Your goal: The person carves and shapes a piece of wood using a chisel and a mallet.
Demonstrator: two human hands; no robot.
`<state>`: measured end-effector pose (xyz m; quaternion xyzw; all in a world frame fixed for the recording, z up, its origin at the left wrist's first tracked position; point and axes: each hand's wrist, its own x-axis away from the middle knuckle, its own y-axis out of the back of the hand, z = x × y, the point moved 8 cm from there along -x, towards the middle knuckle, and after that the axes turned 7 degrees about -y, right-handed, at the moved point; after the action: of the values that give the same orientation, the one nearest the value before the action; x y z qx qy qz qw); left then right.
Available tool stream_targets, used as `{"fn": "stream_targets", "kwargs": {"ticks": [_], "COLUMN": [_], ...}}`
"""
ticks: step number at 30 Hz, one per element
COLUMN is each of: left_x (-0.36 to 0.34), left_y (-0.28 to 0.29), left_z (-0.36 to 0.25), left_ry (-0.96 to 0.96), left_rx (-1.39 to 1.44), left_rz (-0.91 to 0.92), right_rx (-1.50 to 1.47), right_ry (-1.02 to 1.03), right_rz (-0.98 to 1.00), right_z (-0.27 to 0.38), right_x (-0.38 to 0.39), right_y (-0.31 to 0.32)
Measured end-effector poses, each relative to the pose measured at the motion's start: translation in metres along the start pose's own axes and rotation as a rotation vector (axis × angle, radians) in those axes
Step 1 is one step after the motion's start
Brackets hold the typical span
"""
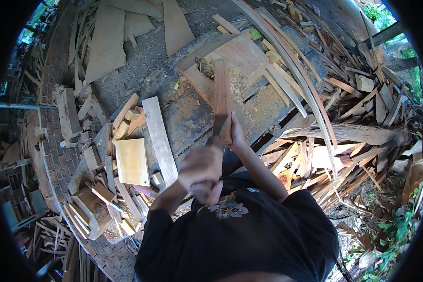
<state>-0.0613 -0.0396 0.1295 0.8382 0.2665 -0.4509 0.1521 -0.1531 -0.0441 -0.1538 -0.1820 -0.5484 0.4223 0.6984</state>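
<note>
Near the centre a narrow reddish-brown wooden piece (222,82) stands up from a cluttered dark work surface, over a pale worn board (243,54) with wood chips. My right hand (236,129) grips the side of that piece near its lower end. My left hand (201,167), blurred by motion, is closed on the handle of a dark-bladed tool (219,128), whose blade overlaps the wooden piece; I cannot tell whether they touch.
Left of my hands lie a long pale plank (158,136), a square yellowish board (130,161) and offcuts (122,124). Long curved strips (310,96) cross the right side above scrap piles (301,164). Plywood sheets (105,40) lie behind, brick edging (54,164) at left.
</note>
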Motion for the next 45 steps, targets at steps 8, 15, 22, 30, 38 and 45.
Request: {"fn": "stream_targets", "kwargs": {"ticks": [8,15,22,30,38,45], "left_x": [0.000,0.015,0.005,-0.006,0.002,-0.002], "left_y": [0.028,0.031,0.051,0.042,0.025,0.003], "left_z": [0.157,0.121,0.037,-0.004,-0.015,-0.025], "left_ry": [-0.018,-0.144,-0.100,-0.203,-0.152,-0.197], "left_rx": [-0.284,-0.313,-0.204,-0.261,-0.144,0.028], "left_rz": [-0.109,-0.136,-0.247,-0.241,-0.221,-0.024], "right_rx": [0.099,-0.086,1.418,0.889,0.032,-0.015], "right_ry": [0.065,-0.103,0.024,0.064,-0.221,-0.105], "right_rz": [-0.083,0.082,-0.264,-0.075,0.077,0.107], "right_z": [0.008,0.000,0.043,0.029,0.010,0.012], "right_x": [0.000,0.002,-0.008,0.025,0.033,0.027], "right_y": [-0.015,-0.008,0.025,-0.033,-0.024,-0.033]}}
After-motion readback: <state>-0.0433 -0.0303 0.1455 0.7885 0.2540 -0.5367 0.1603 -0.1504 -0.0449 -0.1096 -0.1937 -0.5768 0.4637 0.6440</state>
